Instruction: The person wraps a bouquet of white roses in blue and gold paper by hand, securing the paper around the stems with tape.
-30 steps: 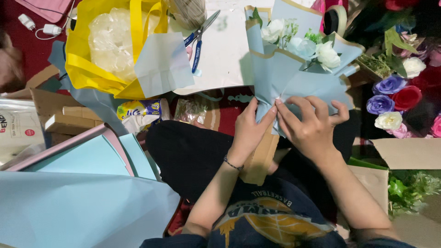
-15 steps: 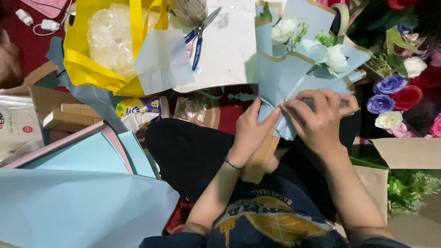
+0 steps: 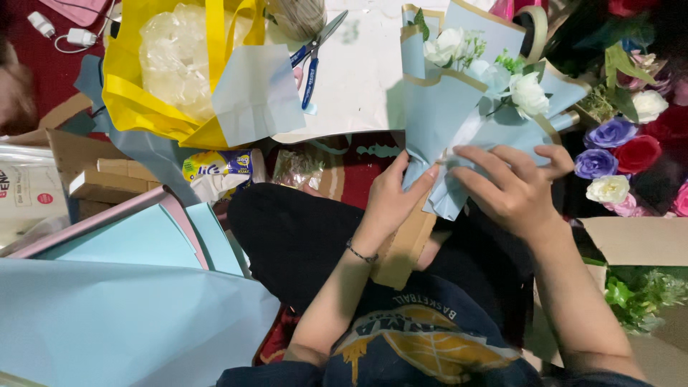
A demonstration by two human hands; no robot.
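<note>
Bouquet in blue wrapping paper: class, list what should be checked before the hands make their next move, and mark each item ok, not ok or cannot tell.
1. Left hand grips the bouquet at its gathered neck: ok.
2. Right hand presses the blue wrap's lower fold: ok.
3. White flowers show above the paper: ok.
4. Scissors lie within view on the white sheet: ok.
5. Wrap tied or taped at the neck: cannot tell, hands cover it.
6. Spare blue sheets lie by the left arm: ok.

Matt paper and glossy plastic
The bouquet wrap (image 3: 437,107) is smooth matt blue paper; the yellow bag (image 3: 136,100) is shiny plastic; the scissors (image 3: 315,50) have metal blades.
</note>
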